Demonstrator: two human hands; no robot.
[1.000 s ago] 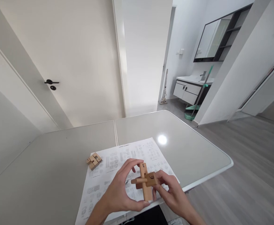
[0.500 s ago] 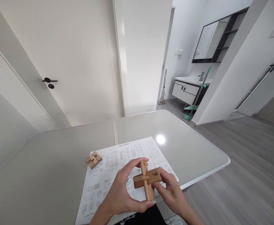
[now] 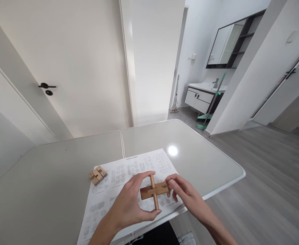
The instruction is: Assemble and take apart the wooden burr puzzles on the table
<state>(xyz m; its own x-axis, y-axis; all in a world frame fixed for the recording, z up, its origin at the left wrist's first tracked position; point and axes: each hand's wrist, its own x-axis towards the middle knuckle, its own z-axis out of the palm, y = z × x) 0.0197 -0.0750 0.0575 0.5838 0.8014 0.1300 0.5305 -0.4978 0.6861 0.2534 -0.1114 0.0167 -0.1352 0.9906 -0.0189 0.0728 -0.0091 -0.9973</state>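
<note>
My left hand [image 3: 130, 199] holds a wooden interlocking puzzle [image 3: 146, 192] above the printed sheet. Its thumb and fingertips pinch the two ends of the narrow upright bar. A wider crosswise block bears a dark handwritten mark near its right end. Beside that end is my right hand [image 3: 184, 194], its fingers bent and spread apart; I cannot tell whether a fingertip touches the wood. Another wooden puzzle assembly [image 3: 97, 175] made of several small blocks lies at the sheet's upper left edge.
The printed sheet [image 3: 116, 185] with rows of faint diagrams lies on a pale glossy table [image 3: 54, 177] with a rounded rim. A white door [image 3: 88, 68] stands behind it. A sink cabinet [image 3: 199, 97], a mop [image 3: 176, 98] and a green dustpan [image 3: 201, 126] are farther right.
The puzzle has turned, so its upright bar now shows a thin edge and the crosswise block lies flatter. My right hand's fingers have loosened and moved slightly off the block's end.
</note>
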